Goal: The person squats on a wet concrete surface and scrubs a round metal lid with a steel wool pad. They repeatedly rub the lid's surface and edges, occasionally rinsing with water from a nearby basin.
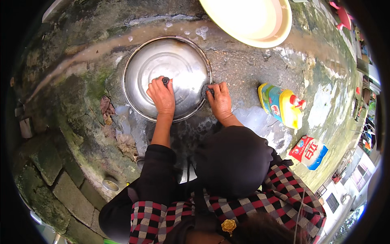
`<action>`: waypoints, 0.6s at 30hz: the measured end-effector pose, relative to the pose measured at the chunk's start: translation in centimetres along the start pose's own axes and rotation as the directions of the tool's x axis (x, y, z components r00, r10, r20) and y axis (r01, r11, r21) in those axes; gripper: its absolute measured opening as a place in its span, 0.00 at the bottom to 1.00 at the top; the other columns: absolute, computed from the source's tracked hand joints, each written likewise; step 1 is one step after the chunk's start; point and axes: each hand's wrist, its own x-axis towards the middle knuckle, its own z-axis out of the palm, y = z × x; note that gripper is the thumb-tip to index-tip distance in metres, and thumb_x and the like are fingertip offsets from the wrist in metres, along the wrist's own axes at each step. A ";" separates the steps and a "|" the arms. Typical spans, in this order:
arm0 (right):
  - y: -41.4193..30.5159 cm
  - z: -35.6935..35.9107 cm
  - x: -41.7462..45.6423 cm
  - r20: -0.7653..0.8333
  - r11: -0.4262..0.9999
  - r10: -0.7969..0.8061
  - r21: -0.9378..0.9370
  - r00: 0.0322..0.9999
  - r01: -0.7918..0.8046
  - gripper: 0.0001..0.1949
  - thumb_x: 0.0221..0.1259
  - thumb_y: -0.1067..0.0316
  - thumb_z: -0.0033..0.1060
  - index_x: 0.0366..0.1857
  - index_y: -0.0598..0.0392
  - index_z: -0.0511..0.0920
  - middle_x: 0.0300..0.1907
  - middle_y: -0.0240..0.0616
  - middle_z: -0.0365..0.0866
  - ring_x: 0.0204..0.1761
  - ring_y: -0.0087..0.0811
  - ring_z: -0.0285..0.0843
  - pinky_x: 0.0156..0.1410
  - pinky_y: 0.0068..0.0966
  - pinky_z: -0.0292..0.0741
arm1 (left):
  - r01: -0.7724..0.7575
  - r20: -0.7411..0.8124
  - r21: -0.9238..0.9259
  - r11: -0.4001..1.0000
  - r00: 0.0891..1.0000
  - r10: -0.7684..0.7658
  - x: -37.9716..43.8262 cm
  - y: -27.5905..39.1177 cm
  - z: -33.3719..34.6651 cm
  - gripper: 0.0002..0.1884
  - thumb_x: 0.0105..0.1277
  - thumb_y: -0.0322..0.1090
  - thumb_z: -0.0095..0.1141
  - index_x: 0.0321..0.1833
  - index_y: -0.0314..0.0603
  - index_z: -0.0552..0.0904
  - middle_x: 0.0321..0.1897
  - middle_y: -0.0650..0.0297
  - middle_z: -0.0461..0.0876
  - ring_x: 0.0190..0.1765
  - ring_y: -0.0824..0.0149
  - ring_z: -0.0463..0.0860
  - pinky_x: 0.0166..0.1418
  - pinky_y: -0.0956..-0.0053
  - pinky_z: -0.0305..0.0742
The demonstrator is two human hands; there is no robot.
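A round metal pot lid [182, 70] lies before me on the wet concrete ground, its rim stained brown in places. My left hand [163, 97] grips the dark knob [165, 80] at the lid's middle, with the fingers curled around it. At the right edge of the lid, my right hand [221, 100] pinches a dark grey scouring pad [207, 91] against the rim. Part of the pad is hidden by the fingers. Small water drops show on the lid near the pad.
A large pale yellow basin [281, 33] stands beyond the lid. To the right are a yellow detergent jug [281, 105] and a red, white and blue packet [309, 152] bearing writing. Dry leaves [107, 109], a small metal bowl [110, 184] and stone blocks [73, 195] lie left.
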 end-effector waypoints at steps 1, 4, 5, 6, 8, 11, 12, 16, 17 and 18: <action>-0.1 0.4 0.4 0.013 1.000 -0.001 -0.015 1.000 0.001 0.11 0.57 0.71 0.65 0.43 0.53 0.77 0.43 0.45 0.70 0.47 0.49 0.74 0.49 0.41 0.76 | -0.006 -0.014 0.001 1.000 1.000 0.006 -0.1 -0.3 0.2 0.18 0.64 0.41 0.62 0.51 0.41 0.76 0.43 0.57 0.75 0.48 0.53 0.73 0.53 0.57 0.65; 0.0 1.7 7.4 -0.047 0.996 0.056 -0.061 0.997 -0.059 0.09 0.57 0.71 0.64 0.41 0.53 0.77 0.43 0.47 0.71 0.46 0.50 0.76 0.49 0.41 0.77 | -0.011 -0.041 0.007 1.000 0.999 0.011 -0.2 -0.9 0.7 0.17 0.65 0.42 0.61 0.51 0.41 0.76 0.41 0.57 0.75 0.47 0.52 0.73 0.52 0.56 0.64; 0.1 2.0 10.7 -0.063 0.998 0.002 -0.064 0.998 -0.006 0.08 0.58 0.69 0.64 0.40 0.53 0.77 0.43 0.47 0.72 0.46 0.50 0.76 0.50 0.42 0.78 | -0.011 -0.040 -0.001 1.000 0.999 0.011 -0.1 -0.5 0.9 0.17 0.65 0.42 0.61 0.51 0.41 0.76 0.41 0.57 0.75 0.46 0.52 0.73 0.52 0.57 0.64; -0.5 2.3 13.5 -0.079 0.991 -0.066 -0.118 0.995 0.057 0.07 0.58 0.68 0.63 0.39 0.52 0.78 0.43 0.47 0.72 0.47 0.50 0.76 0.50 0.43 0.77 | -0.014 -0.045 -0.007 1.000 0.999 0.013 0.2 -0.1 1.0 0.17 0.65 0.41 0.61 0.51 0.41 0.76 0.41 0.57 0.75 0.46 0.52 0.73 0.51 0.57 0.64; -1.0 2.8 16.2 -0.082 0.984 -0.139 -0.125 0.987 0.128 0.07 0.60 0.67 0.63 0.40 0.51 0.78 0.43 0.46 0.73 0.48 0.50 0.75 0.51 0.43 0.77 | 0.003 0.001 -0.003 1.000 1.000 -0.003 0.2 0.2 1.1 0.18 0.65 0.42 0.61 0.53 0.41 0.75 0.43 0.57 0.75 0.47 0.53 0.74 0.52 0.57 0.65; -1.0 2.0 12.7 -0.040 0.999 -0.043 -0.034 0.998 0.042 0.08 0.60 0.68 0.64 0.42 0.51 0.79 0.44 0.46 0.73 0.49 0.49 0.75 0.51 0.43 0.76 | 0.017 0.020 0.019 1.000 1.000 -0.017 -0.3 -0.6 1.1 0.19 0.66 0.42 0.60 0.55 0.41 0.74 0.44 0.57 0.75 0.48 0.53 0.74 0.53 0.57 0.66; -0.3 1.2 9.8 0.003 1.000 0.012 -0.012 1.000 -0.012 0.09 0.59 0.68 0.64 0.43 0.51 0.79 0.43 0.46 0.72 0.49 0.49 0.75 0.50 0.43 0.76 | 0.018 0.007 0.016 1.000 1.000 -0.018 -0.1 -0.5 1.2 0.20 0.65 0.42 0.61 0.55 0.41 0.74 0.44 0.57 0.75 0.48 0.53 0.74 0.53 0.57 0.66; -0.4 1.2 3.5 0.050 0.999 0.031 -0.031 0.998 -0.030 0.09 0.60 0.70 0.63 0.42 0.51 0.78 0.42 0.44 0.72 0.45 0.49 0.76 0.47 0.43 0.78 | 0.022 0.007 0.011 1.000 1.000 -0.023 0.0 -0.9 0.7 0.19 0.65 0.41 0.61 0.55 0.42 0.74 0.44 0.57 0.75 0.48 0.52 0.74 0.53 0.56 0.65; 0.0 1.8 5.8 0.025 0.998 0.032 -0.058 0.999 -0.030 0.08 0.60 0.69 0.63 0.42 0.51 0.78 0.42 0.44 0.73 0.45 0.49 0.76 0.47 0.42 0.78 | 0.015 -0.014 -0.006 1.000 1.000 -0.015 0.1 -0.8 0.7 0.18 0.66 0.41 0.60 0.54 0.41 0.74 0.43 0.57 0.75 0.47 0.52 0.73 0.52 0.56 0.64; -0.2 1.8 9.4 -0.005 0.995 0.037 -0.092 0.999 -0.038 0.08 0.60 0.69 0.63 0.41 0.51 0.78 0.43 0.44 0.73 0.46 0.49 0.76 0.48 0.42 0.78 | 0.002 -0.032 -0.031 1.000 0.999 -0.003 0.2 -0.5 0.7 0.17 0.66 0.40 0.60 0.53 0.41 0.74 0.42 0.56 0.75 0.46 0.51 0.73 0.51 0.56 0.64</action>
